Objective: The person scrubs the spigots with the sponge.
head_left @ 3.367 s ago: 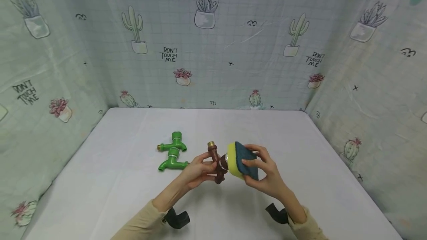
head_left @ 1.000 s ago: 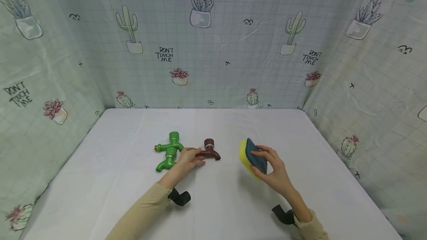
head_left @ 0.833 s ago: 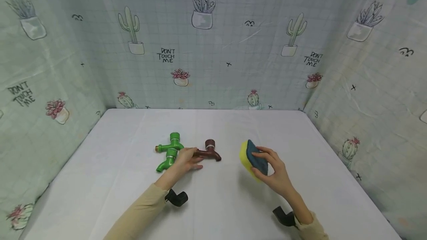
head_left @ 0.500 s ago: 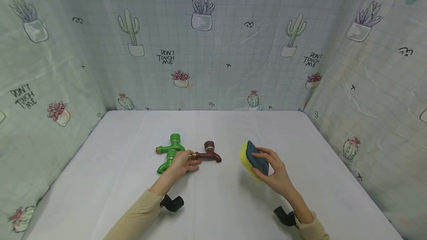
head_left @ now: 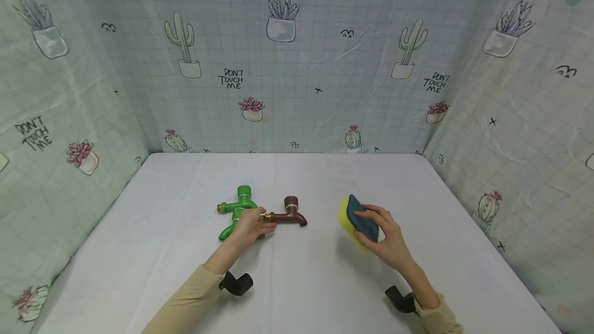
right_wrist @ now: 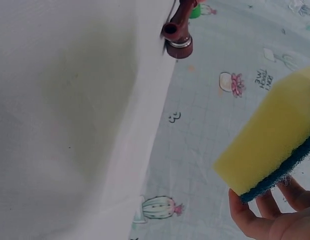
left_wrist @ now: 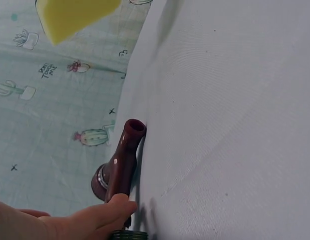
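My right hand [head_left: 390,238] grips a sponge [head_left: 364,220] with a yellow side and a dark blue scouring side, held up over the table. In the right wrist view, fingertips press the blue side of the sponge [right_wrist: 275,135]. A brown faucet [head_left: 290,215] with a brass threaded end lies on the table, its spout to the right. My left hand [head_left: 250,226] is at its brass end, fingers extended, over the lower of two green faucets [head_left: 227,232], partly hiding it. The upper green faucet [head_left: 242,201] lies just behind. In the left wrist view, a green ribbed end [left_wrist: 128,235] shows under the fingers.
A white-covered table [head_left: 315,293] stretches under everything. Printed cactus cloth [head_left: 297,66] hangs behind it and along both sides. Black curved wrist pieces [head_left: 237,283] stick out by both sleeves.
Earlier the left hand held the brown faucet up against the sponge. The faucet now lies on the table, released, and the left hand has slid left. The sponge has shifted slightly right.
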Demonstrator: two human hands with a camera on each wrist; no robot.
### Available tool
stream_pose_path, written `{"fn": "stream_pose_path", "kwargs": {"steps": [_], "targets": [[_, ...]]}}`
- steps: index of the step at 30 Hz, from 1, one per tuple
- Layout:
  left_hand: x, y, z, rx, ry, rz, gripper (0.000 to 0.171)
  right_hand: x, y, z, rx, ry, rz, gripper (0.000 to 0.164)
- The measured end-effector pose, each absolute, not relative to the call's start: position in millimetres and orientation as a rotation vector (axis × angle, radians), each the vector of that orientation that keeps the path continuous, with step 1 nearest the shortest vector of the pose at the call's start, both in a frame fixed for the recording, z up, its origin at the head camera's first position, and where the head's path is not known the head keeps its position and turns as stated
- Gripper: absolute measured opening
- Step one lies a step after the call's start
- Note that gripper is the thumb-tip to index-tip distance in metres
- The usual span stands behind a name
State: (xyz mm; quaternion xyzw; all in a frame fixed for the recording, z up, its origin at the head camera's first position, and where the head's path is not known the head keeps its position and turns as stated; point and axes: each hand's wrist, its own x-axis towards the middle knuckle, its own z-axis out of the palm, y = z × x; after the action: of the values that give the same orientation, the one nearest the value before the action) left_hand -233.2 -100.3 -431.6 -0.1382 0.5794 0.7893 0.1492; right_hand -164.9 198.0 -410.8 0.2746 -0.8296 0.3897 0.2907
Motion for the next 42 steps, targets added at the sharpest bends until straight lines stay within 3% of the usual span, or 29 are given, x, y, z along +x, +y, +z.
{"fn": "stream_pose_path", "kwargs": {"steps": [7, 17, 33, 42], "targets": [[-226.1, -103.8, -425.5, -0.338, 1.685, 2.246, 0.052, -182.2, 216.0, -431.7, 0.688, -2.291, 1.008, 0.046], [-204.6, -115.0, -407.8, -0.149, 1.870, 2.167, 0.044, -196.2, 229.3, -432.8, 0.535, -2.532, 0.778, 0.044], [-197.5, -117.4, -402.9, 0.407, 2.866, 1.695, 0.030, -231.8, 202.6, -439.6, 0.419, -2.797, 0.372, 0.051], [-194.1, -115.3, -412.4, 0.596, 3.074, 1.394, 0.034, -238.6, 197.5, -449.2, 0.396, -2.897, 0.312, 0.049]]}}
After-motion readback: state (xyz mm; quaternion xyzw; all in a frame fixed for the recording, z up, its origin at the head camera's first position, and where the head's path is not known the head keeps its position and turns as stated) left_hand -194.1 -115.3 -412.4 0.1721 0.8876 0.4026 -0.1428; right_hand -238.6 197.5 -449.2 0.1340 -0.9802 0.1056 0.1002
